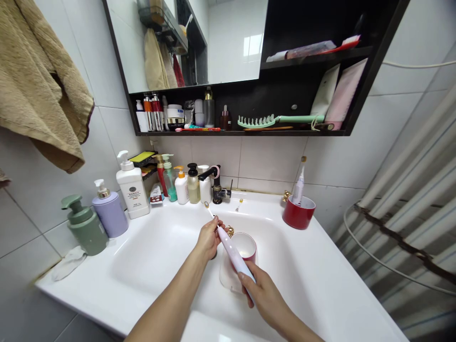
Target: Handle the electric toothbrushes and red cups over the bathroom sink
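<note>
Over the white sink (149,266), my right hand (261,292) is wrapped round the lower end of a white and pink electric toothbrush (231,249). The brush slants up to the left, its head near the black faucet (215,183). My left hand (208,237) pinches the thin neck of the toothbrush just above the handle. A pink cup (245,247) with a white inside sits in the basin right behind the brush, on or next to a clear object I cannot make out.
A red cup (298,213) with another toothbrush stands on the rim at the right. Pump bottles, green (83,225), purple (109,211) and white (131,187), line the left rim, with smaller bottles by the faucet. A tan towel (39,80) hangs at upper left. A black shelf (249,124) holds toiletries.
</note>
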Demonstrator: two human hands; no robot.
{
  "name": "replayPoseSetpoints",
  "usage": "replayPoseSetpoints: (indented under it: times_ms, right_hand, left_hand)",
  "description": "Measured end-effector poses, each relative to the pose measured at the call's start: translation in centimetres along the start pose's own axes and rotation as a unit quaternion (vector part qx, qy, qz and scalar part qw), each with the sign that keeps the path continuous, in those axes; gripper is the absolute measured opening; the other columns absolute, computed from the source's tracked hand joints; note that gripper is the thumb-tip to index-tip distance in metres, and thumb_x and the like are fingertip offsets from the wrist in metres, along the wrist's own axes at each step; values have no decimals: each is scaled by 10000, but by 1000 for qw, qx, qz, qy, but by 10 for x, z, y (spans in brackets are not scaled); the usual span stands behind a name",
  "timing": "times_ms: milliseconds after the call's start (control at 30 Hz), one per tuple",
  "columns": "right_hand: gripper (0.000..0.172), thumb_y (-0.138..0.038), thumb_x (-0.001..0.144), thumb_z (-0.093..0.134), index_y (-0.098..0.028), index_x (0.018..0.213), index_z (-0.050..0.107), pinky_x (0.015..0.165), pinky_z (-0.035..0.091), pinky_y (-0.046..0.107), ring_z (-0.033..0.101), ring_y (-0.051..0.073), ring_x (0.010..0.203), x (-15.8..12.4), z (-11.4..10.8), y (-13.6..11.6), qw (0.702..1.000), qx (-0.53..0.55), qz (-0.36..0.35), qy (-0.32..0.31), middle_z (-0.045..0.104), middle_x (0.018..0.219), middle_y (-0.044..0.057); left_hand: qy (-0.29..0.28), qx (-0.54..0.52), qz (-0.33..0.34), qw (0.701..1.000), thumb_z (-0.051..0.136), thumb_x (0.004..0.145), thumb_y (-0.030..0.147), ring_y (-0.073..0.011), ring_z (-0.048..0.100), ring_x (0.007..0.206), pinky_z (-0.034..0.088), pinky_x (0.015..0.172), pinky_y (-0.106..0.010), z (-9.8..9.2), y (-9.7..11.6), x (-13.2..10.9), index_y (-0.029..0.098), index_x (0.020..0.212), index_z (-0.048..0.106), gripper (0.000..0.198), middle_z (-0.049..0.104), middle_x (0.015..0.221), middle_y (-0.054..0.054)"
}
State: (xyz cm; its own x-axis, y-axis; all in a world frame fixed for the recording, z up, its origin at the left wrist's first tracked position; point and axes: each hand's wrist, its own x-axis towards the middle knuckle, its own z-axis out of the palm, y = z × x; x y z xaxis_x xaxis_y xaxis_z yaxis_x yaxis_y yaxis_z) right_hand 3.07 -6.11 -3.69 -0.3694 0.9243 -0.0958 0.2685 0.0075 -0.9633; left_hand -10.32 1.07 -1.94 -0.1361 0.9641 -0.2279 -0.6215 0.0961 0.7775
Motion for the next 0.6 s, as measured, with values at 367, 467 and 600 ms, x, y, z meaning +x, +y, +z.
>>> replayPoseSetpoints:
  times_ms: [367,467,600]
  right_hand:
    - [283,-358,715,335,-154,881,440,402,317,193,357,52,375,2,-1,0,1000,8,-8,3,404,514,-54]
    - [294,-370,711,343,-157,891,436,407,323,196,365,58,385,1,-1,-1,1000,10,-7,9,402,514,-54]
    - [292,-370,710,348,-155,889,435,409,322,197,364,60,391,1,0,-1,1000,9,-9,13,397,509,-55]
  left_hand:
    - [18,-4,13,1000,493,651,299,-82,519,546,407,541,-200,-5,0,5,121,658,516,180,529,600,-21]
    - [1,7,39,999,529,612,292,-70,499,541,395,554,-191,-8,0,7,124,622,524,168,522,580,-7]
    - [-4,21,45,999,543,587,309,-79,497,548,391,553,-200,-7,-1,6,126,603,517,186,519,569,-7]
